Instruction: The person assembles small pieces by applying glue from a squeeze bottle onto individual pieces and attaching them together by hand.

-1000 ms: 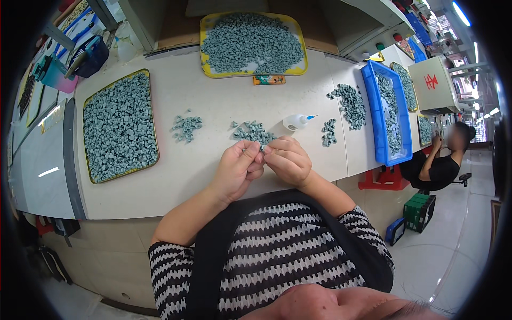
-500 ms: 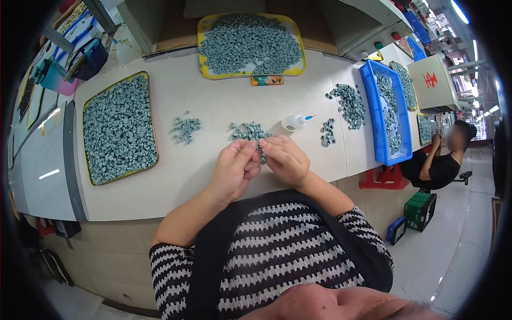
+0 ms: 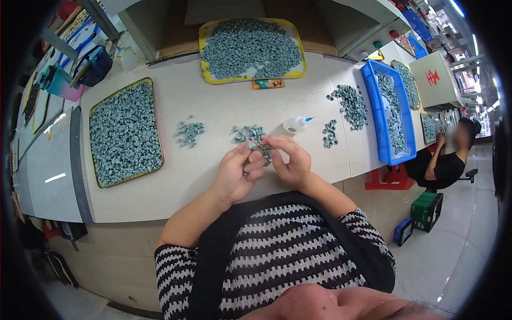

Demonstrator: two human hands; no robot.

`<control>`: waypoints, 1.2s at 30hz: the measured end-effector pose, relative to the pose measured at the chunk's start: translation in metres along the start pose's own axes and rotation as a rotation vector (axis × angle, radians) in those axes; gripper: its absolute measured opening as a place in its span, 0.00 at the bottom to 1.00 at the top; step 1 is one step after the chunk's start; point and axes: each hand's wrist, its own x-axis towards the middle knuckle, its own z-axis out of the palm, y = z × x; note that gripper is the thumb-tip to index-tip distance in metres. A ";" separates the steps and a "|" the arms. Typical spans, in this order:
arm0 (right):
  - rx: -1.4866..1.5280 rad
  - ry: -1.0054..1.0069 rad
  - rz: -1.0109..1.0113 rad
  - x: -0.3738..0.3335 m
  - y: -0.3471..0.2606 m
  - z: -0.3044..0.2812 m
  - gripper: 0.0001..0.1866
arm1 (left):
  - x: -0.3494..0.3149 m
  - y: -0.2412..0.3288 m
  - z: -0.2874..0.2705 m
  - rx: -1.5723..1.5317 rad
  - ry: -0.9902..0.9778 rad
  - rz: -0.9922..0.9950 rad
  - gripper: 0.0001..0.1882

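Observation:
Between the thumb and fingers of my left hand (image 3: 237, 169) is a small grey-green stone-like piece (image 3: 251, 144), its tip showing above the thumb. My right hand (image 3: 290, 160) is close by on the right, its thumb apart from the bent fingers and no piece visible in it. Its fingertips are near the held piece; whether they touch it I cannot tell. Under and just beyond both hands lies a loose pile of similar pieces (image 3: 250, 132), partly hidden by the fingers. A white squeeze bottle (image 3: 294, 125) with a blue needle tip lies beyond my right hand.
Yellow-edged trays of pieces stand at the left (image 3: 125, 133) and the back (image 3: 253, 48). Small heaps lie left (image 3: 189, 132) and right (image 3: 352, 106) on the white table. A blue bin (image 3: 392, 114) borders the right side. Further right sits another person (image 3: 442, 154).
My right hand has drawn slightly away from my left, its thumb and fingers parting. The piece in my left hand has come into view. The whole view has shifted slightly.

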 end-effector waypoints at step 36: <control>-0.057 0.013 0.009 -0.007 0.018 -0.049 0.13 | 0.026 -0.027 0.012 -0.057 -0.010 -0.006 0.10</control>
